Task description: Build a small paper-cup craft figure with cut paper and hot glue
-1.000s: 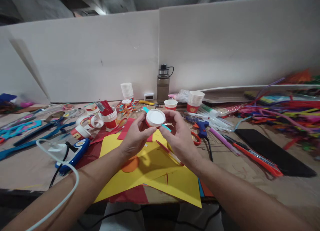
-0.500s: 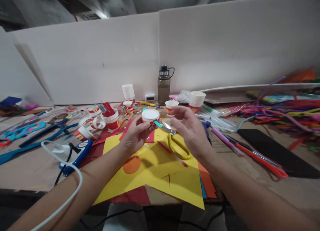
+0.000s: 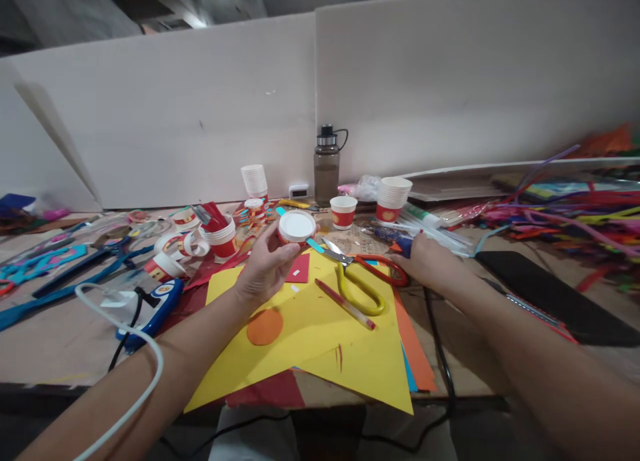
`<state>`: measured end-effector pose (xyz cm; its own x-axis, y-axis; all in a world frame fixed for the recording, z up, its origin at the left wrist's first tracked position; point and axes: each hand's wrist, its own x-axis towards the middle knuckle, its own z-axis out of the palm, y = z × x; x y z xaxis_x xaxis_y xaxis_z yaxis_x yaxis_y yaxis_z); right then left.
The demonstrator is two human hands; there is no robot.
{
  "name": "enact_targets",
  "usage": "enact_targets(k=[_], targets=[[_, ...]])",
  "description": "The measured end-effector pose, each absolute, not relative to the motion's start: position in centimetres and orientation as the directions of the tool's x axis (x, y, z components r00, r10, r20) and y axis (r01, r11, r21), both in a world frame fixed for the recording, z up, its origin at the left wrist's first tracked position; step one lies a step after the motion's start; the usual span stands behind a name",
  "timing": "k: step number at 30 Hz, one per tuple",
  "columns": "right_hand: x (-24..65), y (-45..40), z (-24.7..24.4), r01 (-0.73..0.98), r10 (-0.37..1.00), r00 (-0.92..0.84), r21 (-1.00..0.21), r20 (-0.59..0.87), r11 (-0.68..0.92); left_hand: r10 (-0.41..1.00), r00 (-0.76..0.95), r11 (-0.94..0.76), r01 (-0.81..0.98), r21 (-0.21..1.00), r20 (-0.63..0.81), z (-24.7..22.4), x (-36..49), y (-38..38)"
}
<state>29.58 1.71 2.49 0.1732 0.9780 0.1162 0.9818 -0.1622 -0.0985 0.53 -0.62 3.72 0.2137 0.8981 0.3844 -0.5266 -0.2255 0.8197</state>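
left hand [image 3: 264,264], 1: arm stretched forward, thumb on the near side, clamped on the white-topped cup [image 3: 297,228]. right hand [image 3: 427,258], 1: well apart from the left, arm reaching forward, back of the hand up, at the blue glue gun [image 3: 404,247]; from my end i cannot tell whether the fingers are closed round it.

white-topped cup, 1: in the left hand, above the desk [image 3: 55,341]; white round face turned up and slightly toward me, axis near upright. turquoise strips [image 3: 315,246], 2: one juts far-left, one near-right, on one slanting line. glue gun, 1: partly hidden by the right hand; i cannot read its direction.

between the hands i list: scissors [image 3: 345,261], 1 pair, blades toward the left hand, loops yellow and red; nearer, red pen [image 3: 345,304], 1, slanting over yellow paper [image 3: 230,361]. orange disc [image 3: 265,326], 1, nearer than the left hand. beyond the hands: bottle [image 3: 327,174], 1; tall cup stacks [image 3: 393,198], 2.
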Motion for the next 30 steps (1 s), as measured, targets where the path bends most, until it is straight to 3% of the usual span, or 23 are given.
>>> enact_targets(k=[5,11,13,17,21,30], targets=[[30.1,2.5,3.0,0.925,0.968,0.249,-0.301,0.022,-0.231,0.897,0.191,-0.249,-0.527,0.813,0.399,3.9,0.6,-0.6],[29.5,2.2,3.6,0.756,0.939,0.339,-0.610,0.053,-0.238,0.912,0.140,-0.258,-0.532,0.807,0.384,3.9,0.4,-0.3],[29.1,1.8,3.9,0.649,0.932,0.352,-0.740,0.085,-0.178,0.908,0.168,-0.239,-0.544,0.804,0.384,3.9,0.2,-0.1],[28.1,0.6,4.5,0.370,0.941,0.275,-0.925,0.200,0.088,0.905,0.232,-0.177,-0.558,0.810,0.357,3.7,-0.3,0.2],[27.2,-1.2,5.1,0.177,0.955,0.059,-0.944,0.292,0.278,0.922,0.202,-0.182,-0.527,0.830,0.330,3.6,-0.4,0.4],[26.0,-3.7,5.8,0.161,0.911,-0.193,-0.905,0.363,0.395,0.936,0.134,-0.225,-0.481,0.847,0.325,3.2,0.3,0.5]])
